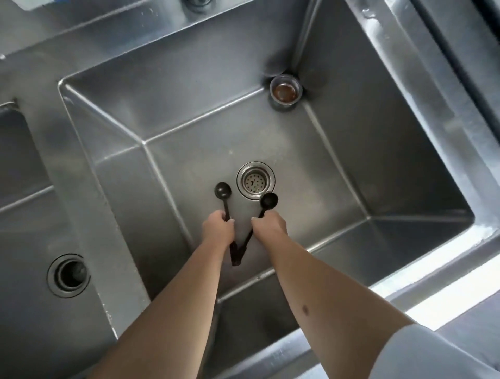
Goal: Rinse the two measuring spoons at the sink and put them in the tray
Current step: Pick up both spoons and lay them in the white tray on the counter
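Observation:
Two black measuring spoons are held low inside the steel sink basin [351,151], their handle ends meeting in a V near me. My left hand [217,230] grips the handle of the left spoon [222,190], whose bowl points away from me. My right hand [270,226] grips the handle of the right spoon [268,200], whose bowl overlaps the rim of the drain strainer [255,180]. No water is running in view. No tray is in view.
An overflow pipe [286,92] with a brownish inside stands in the basin's far right corner. A second basin with an open drain hole [68,275] lies to the left. The tap base [198,3] shows at the top edge. A steel counter edge [446,284] runs at right.

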### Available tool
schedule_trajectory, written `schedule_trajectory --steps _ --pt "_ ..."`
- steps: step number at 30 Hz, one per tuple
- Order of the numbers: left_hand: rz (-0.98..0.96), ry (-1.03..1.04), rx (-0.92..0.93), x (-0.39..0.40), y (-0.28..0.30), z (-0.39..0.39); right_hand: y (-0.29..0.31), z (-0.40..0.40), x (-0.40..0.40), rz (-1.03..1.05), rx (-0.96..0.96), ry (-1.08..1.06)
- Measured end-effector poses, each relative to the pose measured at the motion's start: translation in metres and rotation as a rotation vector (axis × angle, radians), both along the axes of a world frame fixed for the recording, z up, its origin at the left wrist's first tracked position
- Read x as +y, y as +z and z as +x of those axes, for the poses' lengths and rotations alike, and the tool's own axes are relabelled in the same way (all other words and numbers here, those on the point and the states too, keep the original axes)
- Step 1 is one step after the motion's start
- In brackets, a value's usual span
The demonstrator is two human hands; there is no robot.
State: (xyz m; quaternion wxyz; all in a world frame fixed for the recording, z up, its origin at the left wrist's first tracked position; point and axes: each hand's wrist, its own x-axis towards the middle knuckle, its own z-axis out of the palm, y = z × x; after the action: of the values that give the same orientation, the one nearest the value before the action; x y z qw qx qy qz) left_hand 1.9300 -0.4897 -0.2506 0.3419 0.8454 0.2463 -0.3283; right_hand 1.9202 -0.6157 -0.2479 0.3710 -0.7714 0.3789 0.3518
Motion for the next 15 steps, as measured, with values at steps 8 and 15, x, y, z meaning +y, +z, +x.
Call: schedule_trajectory --steps 8,15 --pt "-0.554 0.311 -0.121 0.018 0.139 -0.016 0.148 0.01 -0.019 0.084 -0.309 0.113" --pt "-0.815 0.493 -0.158 0.043 0.237 -0.061 0.237 -0.034 -0.006 0.478 -0.427 -0.12"
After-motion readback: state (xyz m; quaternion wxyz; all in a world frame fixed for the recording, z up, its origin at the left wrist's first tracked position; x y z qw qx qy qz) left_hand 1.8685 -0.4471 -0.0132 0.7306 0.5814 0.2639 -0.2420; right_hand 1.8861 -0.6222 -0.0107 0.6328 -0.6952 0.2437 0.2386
